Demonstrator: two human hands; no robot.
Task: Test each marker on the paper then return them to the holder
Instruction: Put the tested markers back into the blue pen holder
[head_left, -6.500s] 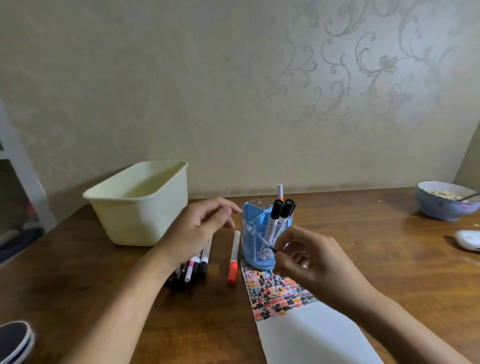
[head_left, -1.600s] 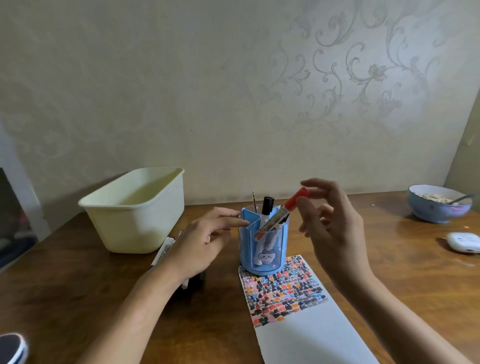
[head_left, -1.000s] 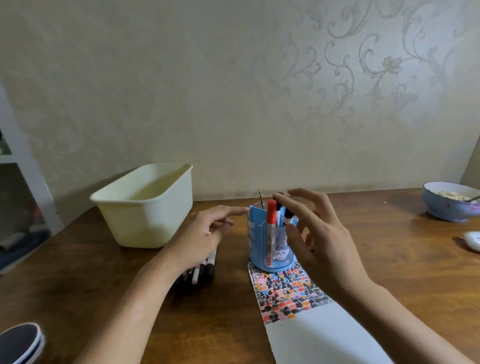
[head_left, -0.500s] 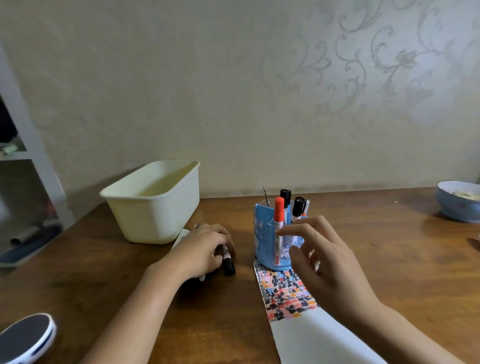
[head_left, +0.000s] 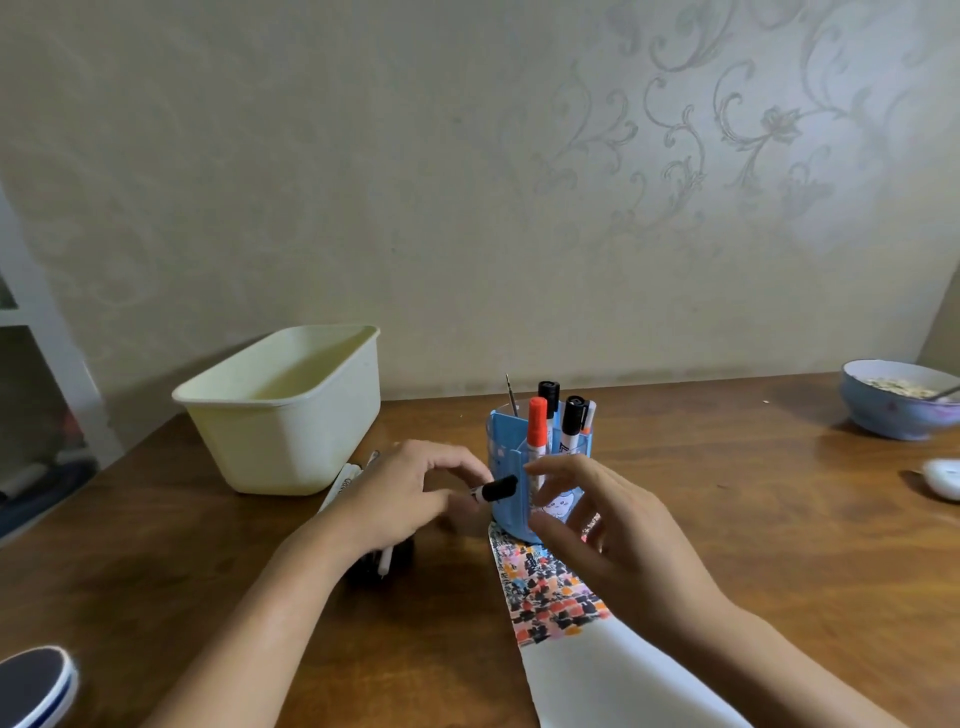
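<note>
A blue holder (head_left: 506, 452) stands on the far end of the paper (head_left: 592, 670), whose near part is filled with coloured test marks. It holds an orange-capped marker (head_left: 536, 422) and two black-capped markers (head_left: 572, 415). My left hand (head_left: 400, 493) grips a black-capped marker (head_left: 495, 490), lifted off the table, cap pointing right at the holder. My right hand (head_left: 608, 535) hovers with spread, relaxed fingers just right of that cap, holding nothing. More markers (head_left: 343, 483) lie on the table under my left hand, partly hidden.
A cream plastic tub (head_left: 285, 410) sits at the back left. A blue bowl (head_left: 893, 402) with food and a spoon stands far right, with a white object (head_left: 943, 478) near it. A dark round thing (head_left: 34, 686) shows at the bottom left corner.
The orange marker went into the holder from my right hand. My left hand then picked a black-capped marker from the pile and raised it toward my right hand.
</note>
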